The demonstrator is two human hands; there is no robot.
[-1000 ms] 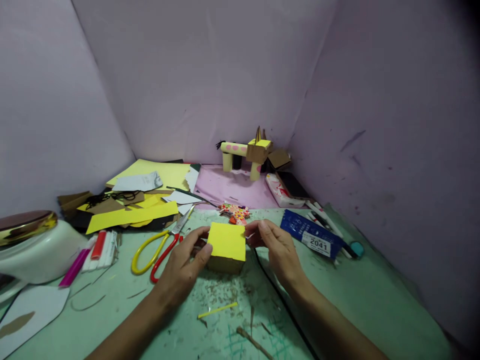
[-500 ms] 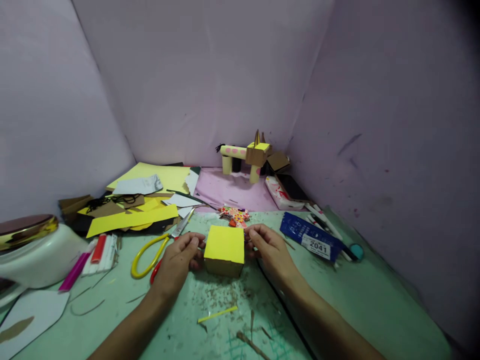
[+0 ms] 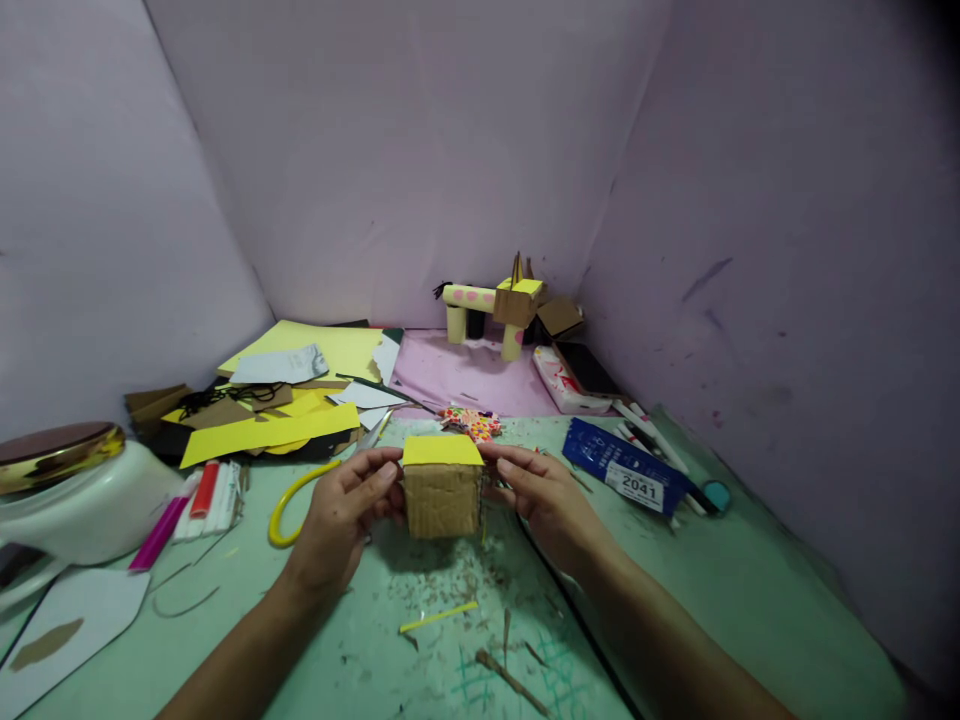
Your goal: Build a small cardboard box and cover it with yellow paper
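Observation:
Between my hands is a small cardboard box [image 3: 444, 500] with a yellow paper top, tilted so that its brown front faces me. My left hand [image 3: 346, 505] grips its left side and my right hand [image 3: 541, 495] its right side, the fingertips partly hidden behind it. Just left of my left hand lie yellow-handled scissors [image 3: 281, 515], partly covered by that hand. A thin yellow paper strip [image 3: 439, 617] and brown scraps lie on the green table in front of the box.
At the back stands a cardboard animal figure [image 3: 487, 300]. Paper sheets [image 3: 300, 345] and cardboard pieces pile up at the left, near a white teapot-like vessel [image 3: 82, 510] and glue sticks [image 3: 217, 500]. A blue packet [image 3: 622, 470] and markers lie at the right.
The box has been lifted slightly and tilted, so more of its brown front and less of its yellow top shows. Both hands still hold its sides.

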